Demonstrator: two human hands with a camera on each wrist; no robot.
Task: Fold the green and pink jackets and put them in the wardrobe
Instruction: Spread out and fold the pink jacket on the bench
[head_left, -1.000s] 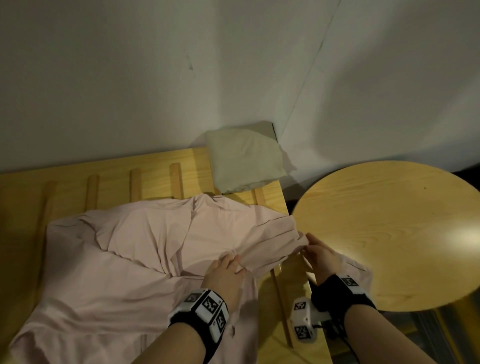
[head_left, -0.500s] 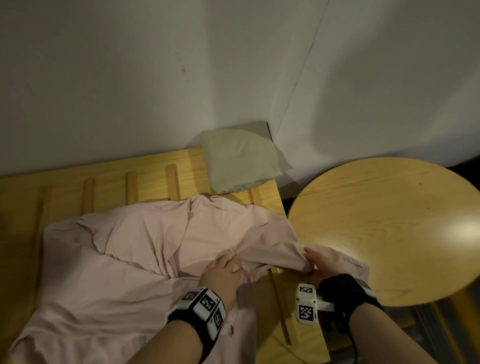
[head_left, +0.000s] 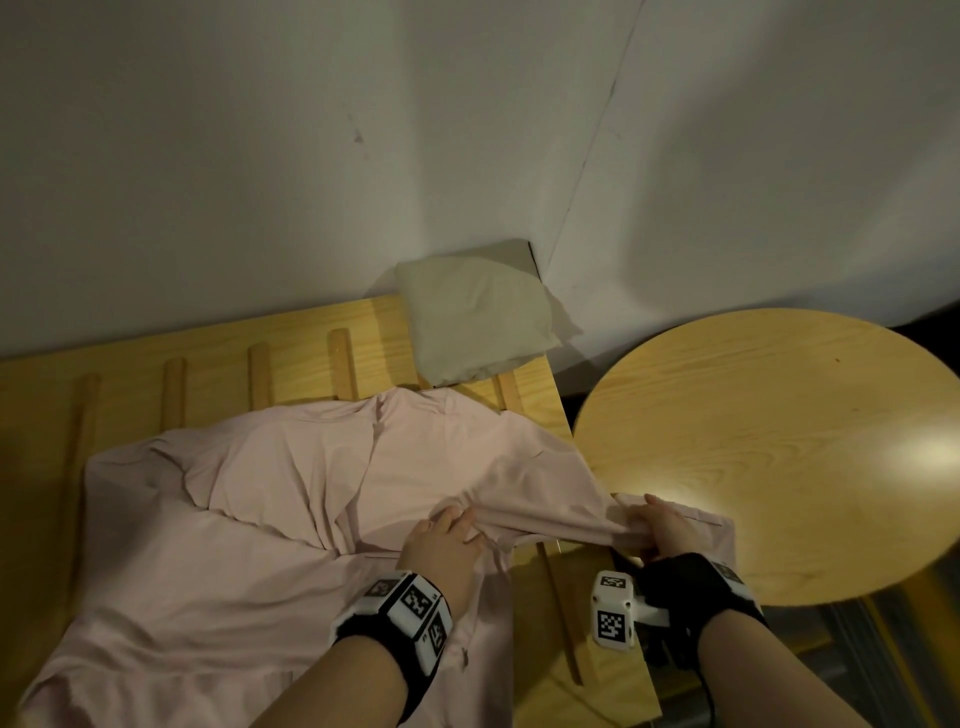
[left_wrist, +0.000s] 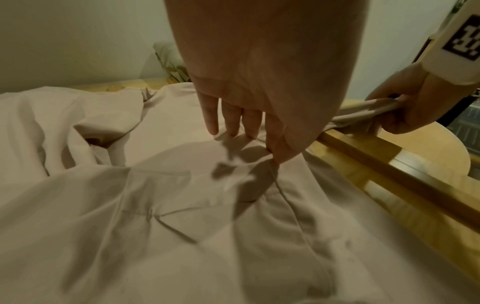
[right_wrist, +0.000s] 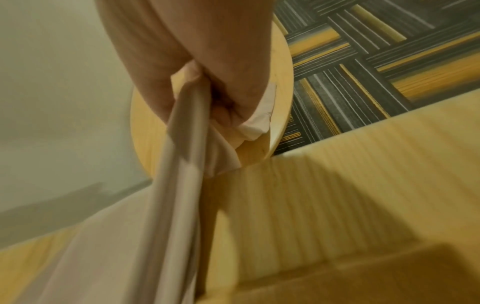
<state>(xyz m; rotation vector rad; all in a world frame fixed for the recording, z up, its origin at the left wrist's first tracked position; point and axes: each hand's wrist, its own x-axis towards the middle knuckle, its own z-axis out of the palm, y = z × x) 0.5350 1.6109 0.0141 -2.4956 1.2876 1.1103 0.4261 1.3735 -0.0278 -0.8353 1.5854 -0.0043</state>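
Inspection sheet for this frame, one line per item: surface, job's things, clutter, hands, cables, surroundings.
Surface: slatted wooden bed frame, no mattress on the part in view.
Job's things: pink jacket spread and creased on the frame, one sleeve pulled out to the right; green jacket folded at the frame's far corner against the wall; wardrobe not in view.
Clutter: nothing seen.
Hands: left hand rests on the jacket with fingers extended, thumb and forefinger at a fold; right hand grips the bunched sleeve end over the table edge.
Cables: nothing clearly seen.
Surroundings: round wooden table beside the frame, pale wall, patterned floor.
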